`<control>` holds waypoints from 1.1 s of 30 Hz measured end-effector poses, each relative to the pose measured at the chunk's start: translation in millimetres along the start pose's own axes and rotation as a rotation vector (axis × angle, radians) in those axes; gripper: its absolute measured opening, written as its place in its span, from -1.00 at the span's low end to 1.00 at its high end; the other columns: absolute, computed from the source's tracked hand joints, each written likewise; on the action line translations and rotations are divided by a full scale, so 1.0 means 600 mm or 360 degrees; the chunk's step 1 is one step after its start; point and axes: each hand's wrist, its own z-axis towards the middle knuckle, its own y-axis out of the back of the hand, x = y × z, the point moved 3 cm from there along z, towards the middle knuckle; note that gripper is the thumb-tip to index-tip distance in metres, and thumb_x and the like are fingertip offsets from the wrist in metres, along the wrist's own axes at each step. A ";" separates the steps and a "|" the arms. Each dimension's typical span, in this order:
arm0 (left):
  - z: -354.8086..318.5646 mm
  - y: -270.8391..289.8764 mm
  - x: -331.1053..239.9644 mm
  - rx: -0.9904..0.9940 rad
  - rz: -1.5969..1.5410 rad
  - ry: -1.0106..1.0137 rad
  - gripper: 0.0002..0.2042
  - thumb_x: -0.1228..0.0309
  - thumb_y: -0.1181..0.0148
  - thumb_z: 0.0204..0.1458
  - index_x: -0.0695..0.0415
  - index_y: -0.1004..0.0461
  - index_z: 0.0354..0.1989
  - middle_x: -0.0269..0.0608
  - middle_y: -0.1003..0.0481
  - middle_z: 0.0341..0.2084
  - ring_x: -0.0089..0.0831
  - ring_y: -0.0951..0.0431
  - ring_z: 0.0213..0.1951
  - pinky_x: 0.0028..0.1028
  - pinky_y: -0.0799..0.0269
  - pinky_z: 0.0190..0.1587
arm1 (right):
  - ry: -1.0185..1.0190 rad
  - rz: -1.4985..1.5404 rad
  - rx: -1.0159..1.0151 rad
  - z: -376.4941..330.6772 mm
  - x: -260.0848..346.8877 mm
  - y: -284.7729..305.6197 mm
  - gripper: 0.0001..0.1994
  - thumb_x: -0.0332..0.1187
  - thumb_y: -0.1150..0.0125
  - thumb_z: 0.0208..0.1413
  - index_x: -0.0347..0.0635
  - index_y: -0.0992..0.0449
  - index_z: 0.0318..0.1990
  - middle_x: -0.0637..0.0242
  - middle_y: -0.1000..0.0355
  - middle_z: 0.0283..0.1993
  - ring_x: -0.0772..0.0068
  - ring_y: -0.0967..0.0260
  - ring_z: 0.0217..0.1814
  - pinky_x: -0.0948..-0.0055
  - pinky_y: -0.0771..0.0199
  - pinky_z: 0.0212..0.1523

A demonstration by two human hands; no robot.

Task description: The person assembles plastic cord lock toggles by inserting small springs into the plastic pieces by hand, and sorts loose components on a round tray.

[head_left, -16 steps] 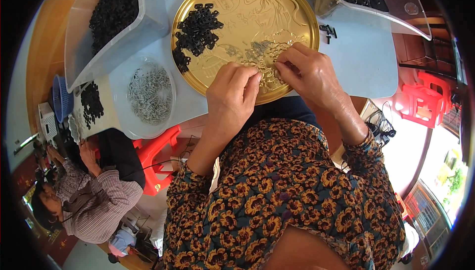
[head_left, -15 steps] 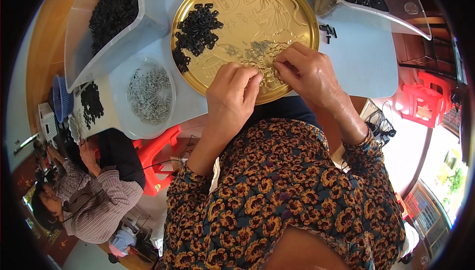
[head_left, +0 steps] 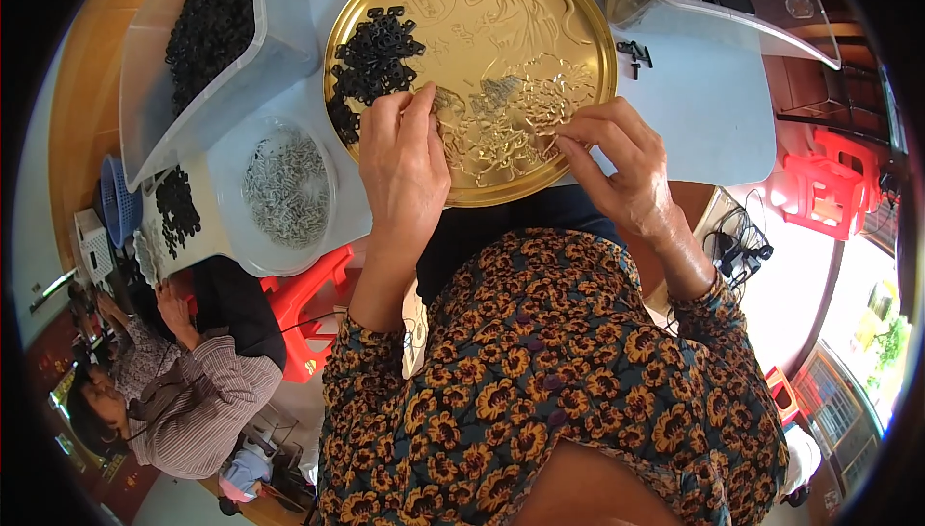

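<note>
My left hand reaches over the left side of a round gold tray with an embossed pattern. Its fingers stretch forward, apart, at the edge of a heap of small black parts; whether they touch a part is hidden. Above the tray's lower right rim, my right hand has thumb and forefinger tips close together in a pinch. Anything held there is too small to make out. Between the hands and a little beyond them lies a small patch of tiny silvery pieces.
Clear plastic bins of black parts stand at the far left and far right. A round tub of small metal pieces sits left. Several black pieces lie right of the tray. Another person sits at left; red stools stand around.
My hands have parted from close together over the tray's lower middle. The left moved left and forward to the black heap, its fingers opening out; the right shifted slightly right and nearer.
</note>
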 end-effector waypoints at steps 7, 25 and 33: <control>0.012 -0.007 0.008 0.0078 0.0073 -0.0066 -0.72 0.64 -0.21 -0.02 0.26 -0.55 -0.08 -0.11 -0.42 -0.24 -0.11 -0.45 -0.18 -0.22 -0.42 -0.11 | -0.0008 -0.0072 -0.0040 -0.020 -0.010 0.010 -0.83 -0.54 -0.39 -0.04 -0.22 -0.56 -0.26 0.21 -0.49 -0.28 0.17 -0.47 -0.28 0.29 -0.49 -0.28; 0.048 -0.012 -0.034 0.0223 -0.0191 -0.0215 -0.71 0.74 -0.18 -0.16 0.21 -0.57 -0.23 -0.16 -0.41 -0.31 -0.15 -0.43 -0.22 -0.25 -0.42 -0.14 | -0.0011 -0.0011 -0.0103 -0.026 -0.029 0.001 -0.82 -0.53 -0.39 -0.05 -0.22 -0.54 -0.27 0.21 -0.48 -0.27 0.17 -0.45 -0.29 0.27 -0.47 -0.29; 0.049 -0.016 -0.044 0.0371 -0.0227 -0.0245 -0.69 0.76 -0.16 -0.17 0.20 -0.58 -0.22 -0.15 -0.42 -0.29 -0.14 -0.43 -0.20 -0.25 -0.42 -0.14 | -0.0010 0.0032 -0.0124 -0.028 -0.033 0.002 -0.82 -0.52 -0.40 -0.05 -0.22 -0.55 -0.27 0.22 -0.47 -0.27 0.16 -0.45 -0.29 0.26 -0.47 -0.29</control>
